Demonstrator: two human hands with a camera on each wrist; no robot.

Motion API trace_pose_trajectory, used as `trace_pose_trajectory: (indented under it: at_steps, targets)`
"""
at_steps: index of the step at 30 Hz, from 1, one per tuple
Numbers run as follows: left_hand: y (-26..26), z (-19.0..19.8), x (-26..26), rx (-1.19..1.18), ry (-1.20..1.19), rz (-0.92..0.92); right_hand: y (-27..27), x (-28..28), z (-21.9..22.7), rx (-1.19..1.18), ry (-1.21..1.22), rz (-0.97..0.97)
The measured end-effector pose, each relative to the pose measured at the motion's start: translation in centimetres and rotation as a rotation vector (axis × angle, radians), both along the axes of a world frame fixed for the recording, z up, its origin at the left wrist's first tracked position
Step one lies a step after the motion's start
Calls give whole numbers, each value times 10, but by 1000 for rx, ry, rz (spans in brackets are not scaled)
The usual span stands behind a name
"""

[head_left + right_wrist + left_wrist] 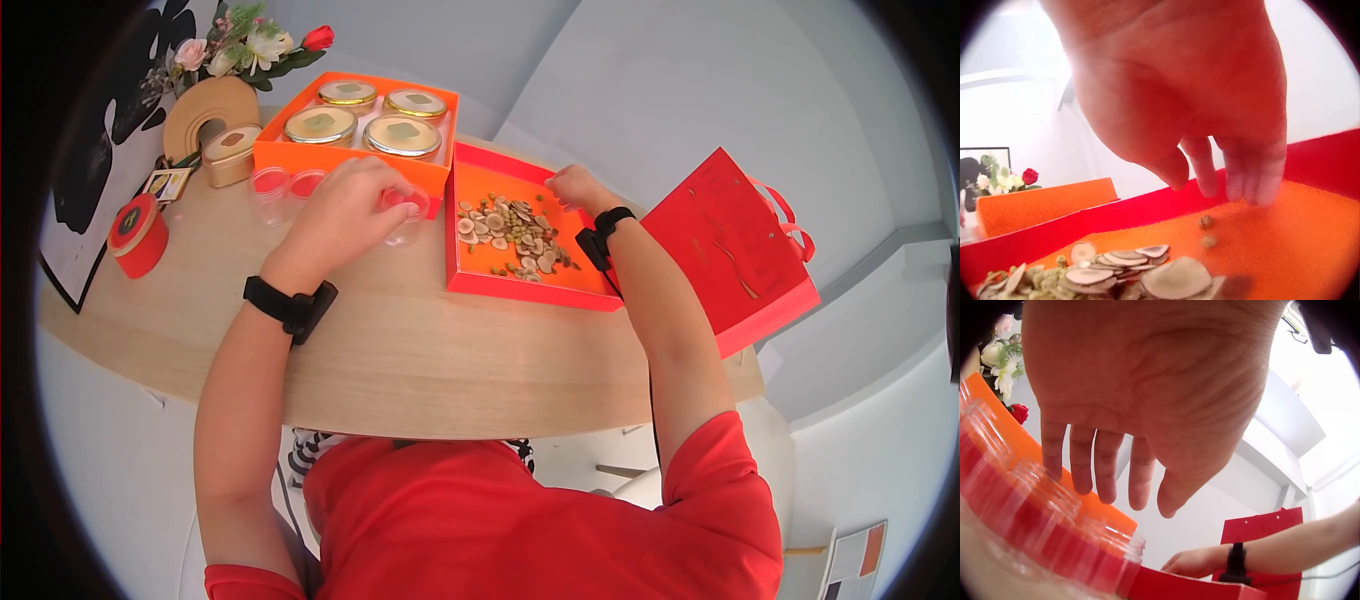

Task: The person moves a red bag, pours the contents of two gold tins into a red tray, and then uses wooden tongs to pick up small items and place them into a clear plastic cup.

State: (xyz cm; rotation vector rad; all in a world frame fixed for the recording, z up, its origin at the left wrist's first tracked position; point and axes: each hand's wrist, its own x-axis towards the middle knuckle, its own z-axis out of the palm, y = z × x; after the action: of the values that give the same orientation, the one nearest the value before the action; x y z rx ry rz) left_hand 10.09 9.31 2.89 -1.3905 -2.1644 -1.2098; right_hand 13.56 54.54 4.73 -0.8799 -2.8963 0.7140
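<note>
My left hand [350, 205] hovers over a small clear jar with red in it [403, 226], fingers pointing down and apart from the thumb. In the left wrist view those fingers [1106, 469] hang nearly straight above a row of such jars [1041, 494], with nothing between them. At the back right of a red tray with an orange inside [535, 292], my right hand [580, 188] reaches down with relaxed fingers. Two small round greenish pieces [1207, 231] lie just below its fingertips. Dried pale slices with dark rims [490, 225], mixed with more round pieces, are heaped mid-tray.
Behind the jars stands an orange box [350, 172] with several gold-rimmed lidded tins. A red gift bag [725, 260] leans right of the tray. At the left are a red round box [140, 240], a beige tin [230, 158] and flowers [245, 50].
</note>
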Motion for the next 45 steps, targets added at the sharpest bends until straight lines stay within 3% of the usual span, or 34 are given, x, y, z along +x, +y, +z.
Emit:
trace_pose_trajectory:
  at_steps: [2, 7, 15, 18, 21, 24, 30, 33, 36, 45]
  targets:
    - [0, -2, -1, 3, 18, 9, 8, -7, -9, -30, -25, 70]
    - [0, -2, -2, -2, 31, 22, -57, 7, 4, -37, -61, 175]
    - [0, -2, -1, 19, 38, 9, -97, 37, 16, -86, -35, 374]
    - [2, -1, 2, 7, -10, -8, -105, 42, 27, 54, -94, 437]
    - [3, 1, 3, -6, -55, -19, -117, 37, 30, 38, -84, 421]
    - [3, 0, 1, -6, -46, -9, -135, 29, 18, 157, 27, 462]
    - [0, 0, -2, 1, -22, 14, -165, 21, 15, 147, -114, 624]
    - [-1, -2, -5, -2, -29, 28, -164, 28, 11, 17, -137, 673]
    - [0, -1, -2, -5, -28, 26, -170, 45, 8, 174, 18, 873]
    - [1, 2, 2, -37, 6, 4, -146, 69, 12, 319, -78, 709]
